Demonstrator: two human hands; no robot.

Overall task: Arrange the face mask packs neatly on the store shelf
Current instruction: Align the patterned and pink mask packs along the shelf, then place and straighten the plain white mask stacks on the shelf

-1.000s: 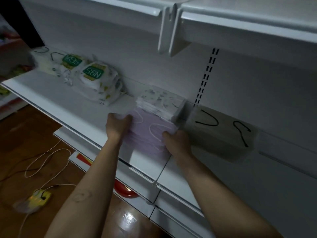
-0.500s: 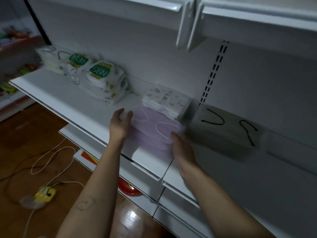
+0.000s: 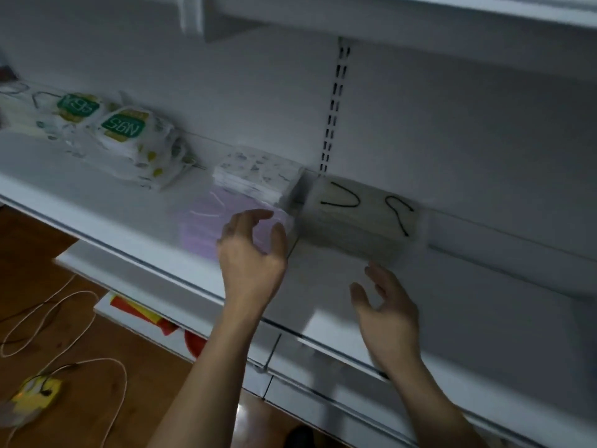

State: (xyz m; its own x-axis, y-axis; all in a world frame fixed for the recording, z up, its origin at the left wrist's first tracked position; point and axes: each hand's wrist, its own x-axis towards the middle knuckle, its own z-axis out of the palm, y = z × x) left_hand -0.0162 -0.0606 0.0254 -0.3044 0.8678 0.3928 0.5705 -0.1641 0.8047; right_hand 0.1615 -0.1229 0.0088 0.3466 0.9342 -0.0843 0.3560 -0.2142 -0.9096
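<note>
- White metal store shelf fills the view, pale back panel behind it, and a slotted upright runs down the middle.
- Lilac mask pack lies flat near the shelf's front edge, white ear loops showing through the wrap.
- Right behind it, touching its far edge, sits a stack of patterned white packs.
- Just to the right is a pale pack with black ear loops, a narrow gap between it and the patterned stack.
- Far left, two N95 packs with green labels lie heaped and tilted against the back panel.
- Left hand hovers at the lilac pack's right end, fingers spread and loosely bent, gripping nothing; blur hides whether it touches.
- Right hand hangs over bare shelf in front of the black-looped pack, fingers relaxed, clear of it.
- Down below there's a wooden floor, a looping white cable and a yellow gadget.
</note>
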